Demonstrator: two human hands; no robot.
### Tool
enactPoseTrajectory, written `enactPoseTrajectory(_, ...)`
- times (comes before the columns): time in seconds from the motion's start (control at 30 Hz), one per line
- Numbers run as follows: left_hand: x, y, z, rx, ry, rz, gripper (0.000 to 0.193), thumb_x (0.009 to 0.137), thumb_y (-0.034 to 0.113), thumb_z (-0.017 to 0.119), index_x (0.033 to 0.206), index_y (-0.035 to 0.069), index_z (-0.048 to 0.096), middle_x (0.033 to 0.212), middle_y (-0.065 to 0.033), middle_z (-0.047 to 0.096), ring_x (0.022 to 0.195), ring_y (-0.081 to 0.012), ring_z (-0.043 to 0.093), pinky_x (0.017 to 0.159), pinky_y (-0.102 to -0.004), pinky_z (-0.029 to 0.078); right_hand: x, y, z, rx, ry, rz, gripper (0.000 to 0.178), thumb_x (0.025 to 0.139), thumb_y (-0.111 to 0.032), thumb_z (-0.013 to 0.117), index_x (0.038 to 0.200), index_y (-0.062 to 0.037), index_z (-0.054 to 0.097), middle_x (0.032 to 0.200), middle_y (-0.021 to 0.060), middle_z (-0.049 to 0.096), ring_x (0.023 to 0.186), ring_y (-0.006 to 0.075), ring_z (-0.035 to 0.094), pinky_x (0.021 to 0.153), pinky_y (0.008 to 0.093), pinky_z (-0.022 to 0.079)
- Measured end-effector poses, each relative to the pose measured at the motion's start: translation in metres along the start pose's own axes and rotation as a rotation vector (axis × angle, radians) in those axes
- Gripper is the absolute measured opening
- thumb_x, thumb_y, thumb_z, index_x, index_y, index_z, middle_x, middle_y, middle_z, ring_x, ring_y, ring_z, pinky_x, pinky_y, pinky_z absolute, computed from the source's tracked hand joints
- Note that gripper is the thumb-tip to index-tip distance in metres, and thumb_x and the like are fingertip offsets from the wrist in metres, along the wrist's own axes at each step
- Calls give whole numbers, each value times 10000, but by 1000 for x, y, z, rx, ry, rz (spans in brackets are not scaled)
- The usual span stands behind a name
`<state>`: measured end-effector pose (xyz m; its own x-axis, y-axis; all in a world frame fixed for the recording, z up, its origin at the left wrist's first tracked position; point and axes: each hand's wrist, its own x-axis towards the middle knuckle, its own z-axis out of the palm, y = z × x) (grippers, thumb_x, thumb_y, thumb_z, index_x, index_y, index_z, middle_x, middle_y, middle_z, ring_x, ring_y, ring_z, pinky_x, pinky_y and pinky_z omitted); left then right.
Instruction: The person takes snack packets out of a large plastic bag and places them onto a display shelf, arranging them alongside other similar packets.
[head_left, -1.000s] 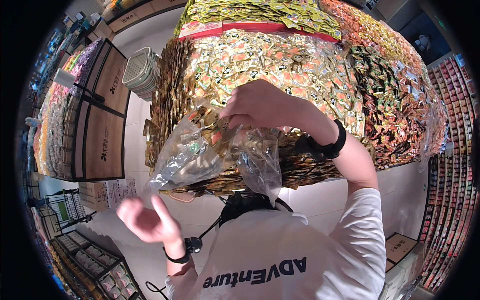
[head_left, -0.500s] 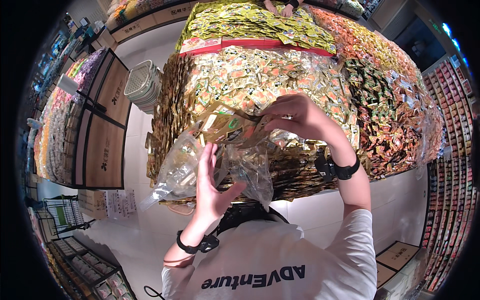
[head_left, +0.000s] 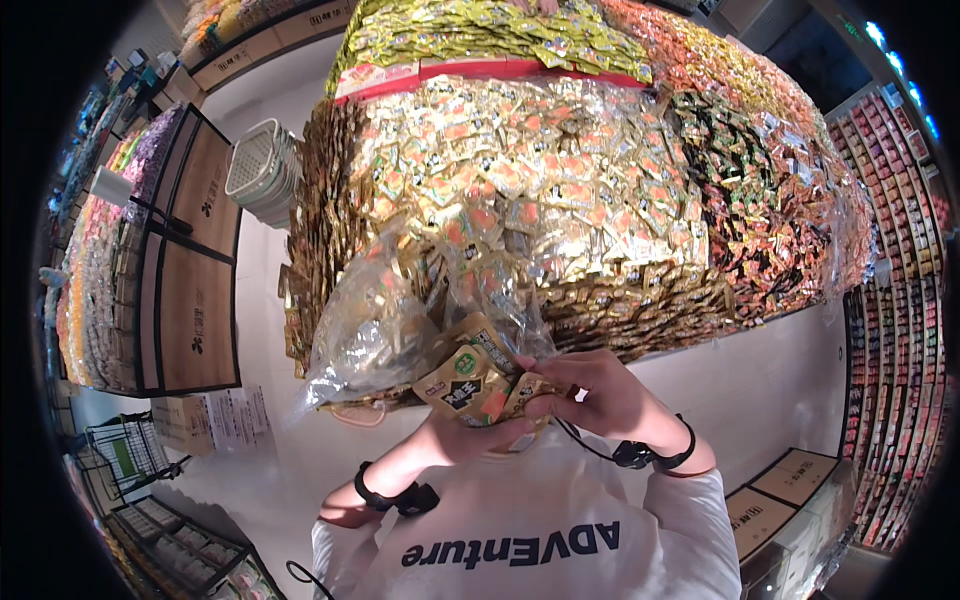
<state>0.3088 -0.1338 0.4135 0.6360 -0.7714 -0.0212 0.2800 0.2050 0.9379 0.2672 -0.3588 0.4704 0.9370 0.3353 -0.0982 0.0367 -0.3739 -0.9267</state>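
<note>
We are standing at a big bulk snack display (head_left: 560, 200), heaped with small gold and orange wrapped packets. We are holding a clear plastic bag (head_left: 375, 330) up close to our chest, already partly loaded with packets.

Our left hand (head_left: 465, 437) is closing under a small bunch of gold snack packets (head_left: 470, 385), fingers curled around them from below and gripping the bag's mouth at the same spot, as far as we can tell. Our right hand (head_left: 590, 395) is pinching in from the right, fingers narrow, touching the same bunch and the bag edge. Both hands are holding, neither is spread wide. Black bands are sitting on both wrists.

The packets are sitting right at the bag opening, between the two hands, just in front of the white sweatshirt (head_left: 530, 540). The bag body is hanging up and to the left against the display's front face.

Judging the step: we are feeding a handful of packets into the bag, mid-transfer, not yet released. The next move probably calls for keeping the bag mouth open with one hand while the other is pushing the packets down past the rim; thin film could fold shut or packets could slip out.

To the left, wooden display bins (head_left: 190, 270) and a stack of pale shopping baskets (head_left: 258, 175) are standing well apart from us.
</note>
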Motion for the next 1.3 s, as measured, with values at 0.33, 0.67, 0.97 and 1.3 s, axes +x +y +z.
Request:
enactPoseTrajectory(0.33, -29, -25, -22, 150, -271, -172, 605, 848, 176, 800, 1364, 16, 529, 1241, -69, 649, 1154, -182, 594, 1004, -337, 474, 6, -31, 19, -323, 233, -125, 660, 805, -207, 817, 1354, 13, 525, 1234, 170, 589, 1021, 308, 648, 860, 390, 540)
enactPoseTrajectory(0.67, -71, -37, -33, -110, -211, -329, 596, 818, 177, 819, 1325, 18, 550, 1231, -71, 645, 1079, -147, 608, 968, -326, 491, 13, -14, 84, 40, 15, -15, 504, 945, -159, 651, 1377, 16, 460, 1174, 201, 648, 1061, 310, 650, 910, 377, 502)
enactPoseTrajectory(0.97, -101, -45, -58, -294, -178, -580, 678, 789, 118, 824, 1382, 20, 511, 1268, -85, 644, 1133, -157, 611, 998, -316, 477, -19, -14, 124, 16, -21, 44, 849, 843, -236, 793, 1498, -1, 307, 1354, 231, 527, 1242, 362, 553, 1052, 416, 429)
enactPoseTrajectory(1.3, -104, -59, -95, -330, -514, -588, 714, 794, 56, 793, 1432, 17, 475, 1348, -98, 601, 1237, -196, 561, 1080, -344, 424, -11, 8, 144, 92, -21, -35, 818, 828, -182, 807, 1484, -24, 345, 1340, 211, 526, 1191, 336, 572, 997, 396, 462)
